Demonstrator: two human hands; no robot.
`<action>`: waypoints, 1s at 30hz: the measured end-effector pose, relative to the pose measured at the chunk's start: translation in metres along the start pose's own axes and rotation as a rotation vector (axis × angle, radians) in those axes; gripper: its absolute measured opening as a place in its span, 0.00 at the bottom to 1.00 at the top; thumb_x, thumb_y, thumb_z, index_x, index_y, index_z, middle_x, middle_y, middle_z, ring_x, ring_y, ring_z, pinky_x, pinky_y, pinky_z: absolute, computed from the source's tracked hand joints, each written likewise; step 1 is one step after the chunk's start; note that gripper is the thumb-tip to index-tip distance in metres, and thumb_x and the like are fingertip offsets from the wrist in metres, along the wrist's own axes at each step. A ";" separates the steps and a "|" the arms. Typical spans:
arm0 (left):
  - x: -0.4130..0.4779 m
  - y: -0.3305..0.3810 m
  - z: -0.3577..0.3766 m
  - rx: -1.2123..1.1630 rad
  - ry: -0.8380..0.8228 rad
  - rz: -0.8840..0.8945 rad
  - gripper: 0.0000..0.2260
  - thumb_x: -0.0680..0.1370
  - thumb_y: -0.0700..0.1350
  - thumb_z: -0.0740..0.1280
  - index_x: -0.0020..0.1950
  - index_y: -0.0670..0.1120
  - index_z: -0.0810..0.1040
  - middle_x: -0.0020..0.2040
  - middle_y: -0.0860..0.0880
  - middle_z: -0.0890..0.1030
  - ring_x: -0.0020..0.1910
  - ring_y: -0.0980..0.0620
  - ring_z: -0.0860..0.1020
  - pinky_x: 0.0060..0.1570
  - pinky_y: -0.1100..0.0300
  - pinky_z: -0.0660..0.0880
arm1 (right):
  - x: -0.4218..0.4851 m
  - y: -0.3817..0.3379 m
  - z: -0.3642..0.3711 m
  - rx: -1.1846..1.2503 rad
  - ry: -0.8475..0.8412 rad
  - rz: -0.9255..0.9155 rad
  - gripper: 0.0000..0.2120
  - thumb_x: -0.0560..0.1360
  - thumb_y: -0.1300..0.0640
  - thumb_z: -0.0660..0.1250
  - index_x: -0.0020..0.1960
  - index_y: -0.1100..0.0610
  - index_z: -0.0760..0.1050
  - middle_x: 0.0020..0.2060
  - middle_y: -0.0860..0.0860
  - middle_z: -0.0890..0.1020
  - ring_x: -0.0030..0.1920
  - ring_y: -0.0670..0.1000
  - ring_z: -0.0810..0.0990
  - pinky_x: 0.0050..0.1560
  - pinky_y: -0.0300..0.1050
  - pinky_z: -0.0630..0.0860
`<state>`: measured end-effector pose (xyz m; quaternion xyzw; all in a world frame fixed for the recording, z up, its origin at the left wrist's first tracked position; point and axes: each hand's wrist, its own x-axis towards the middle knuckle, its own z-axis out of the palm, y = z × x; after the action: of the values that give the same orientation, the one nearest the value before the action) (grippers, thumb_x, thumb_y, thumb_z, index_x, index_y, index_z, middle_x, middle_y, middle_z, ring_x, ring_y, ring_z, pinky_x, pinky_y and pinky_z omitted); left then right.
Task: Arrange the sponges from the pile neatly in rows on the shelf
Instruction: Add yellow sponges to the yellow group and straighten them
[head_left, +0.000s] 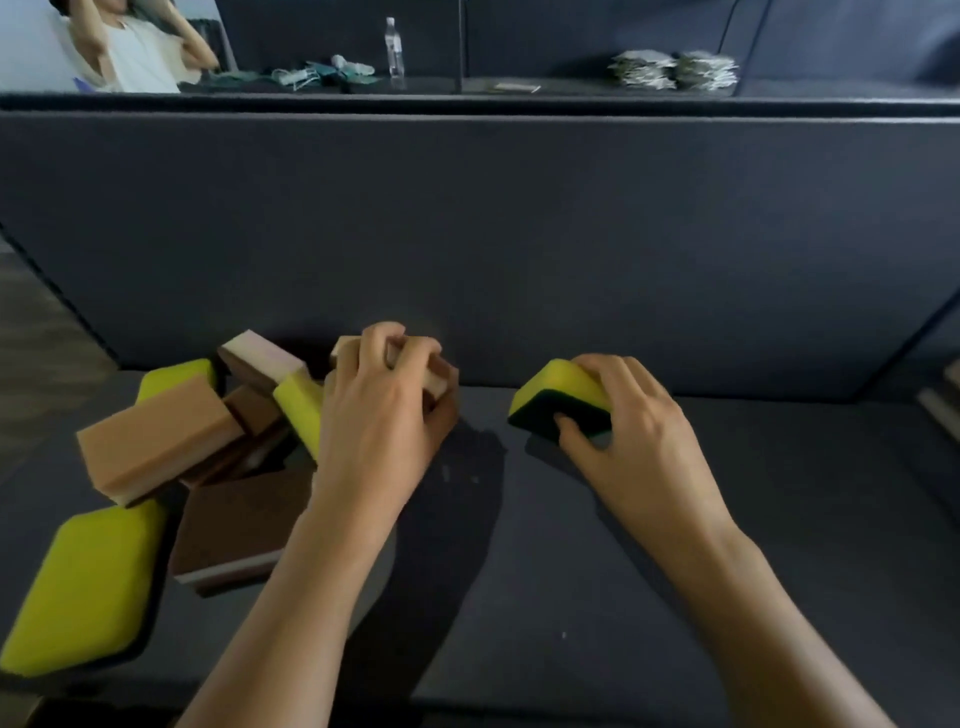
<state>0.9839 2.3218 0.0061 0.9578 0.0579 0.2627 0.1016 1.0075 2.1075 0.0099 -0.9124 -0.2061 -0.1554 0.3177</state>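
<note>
A pile of sponges (208, 431) lies at the left of the dark grey shelf (571, 571): yellow-green ones, tan ones and brown ones, tumbled at angles. My left hand (384, 410) is closed over a tan and brown sponge (439, 379) at the pile's right edge, near the back wall. My right hand (628, 415) grips a yellow sponge with a dark green scouring side (558, 395), tilted, its lower edge close to the shelf surface. A large yellow-green sponge (83, 587) lies at the near left.
A dark grey back panel (519, 234) rises straight behind the shelf. Beyond it, a ledge holds a clear bottle (396, 52), tangled cords and stacked packets (675, 70). Another person sits at the far left top. A side wall closes the shelf at right.
</note>
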 end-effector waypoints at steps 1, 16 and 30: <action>-0.001 0.010 -0.003 -0.050 0.027 0.029 0.18 0.71 0.48 0.74 0.60 0.47 0.77 0.63 0.44 0.72 0.58 0.39 0.71 0.52 0.46 0.71 | -0.005 0.005 -0.008 -0.009 0.019 0.016 0.19 0.74 0.56 0.71 0.63 0.52 0.72 0.56 0.46 0.76 0.54 0.50 0.75 0.48 0.47 0.75; -0.030 0.207 0.015 -0.400 -0.098 0.377 0.16 0.74 0.52 0.71 0.60 0.49 0.77 0.65 0.49 0.71 0.61 0.46 0.70 0.45 0.56 0.71 | -0.113 0.102 -0.149 -0.213 0.266 0.285 0.21 0.72 0.57 0.73 0.64 0.53 0.73 0.57 0.49 0.77 0.56 0.54 0.76 0.49 0.49 0.74; -0.070 0.349 0.025 -0.445 -0.151 0.509 0.17 0.74 0.52 0.71 0.61 0.48 0.77 0.64 0.48 0.72 0.61 0.49 0.70 0.49 0.60 0.68 | -0.186 0.177 -0.249 -0.228 0.348 0.347 0.21 0.73 0.57 0.73 0.64 0.55 0.73 0.58 0.51 0.78 0.56 0.54 0.77 0.54 0.51 0.77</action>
<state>0.9572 1.9665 0.0293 0.9126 -0.2493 0.2143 0.2431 0.8925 1.7695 0.0281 -0.9234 0.0301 -0.2754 0.2656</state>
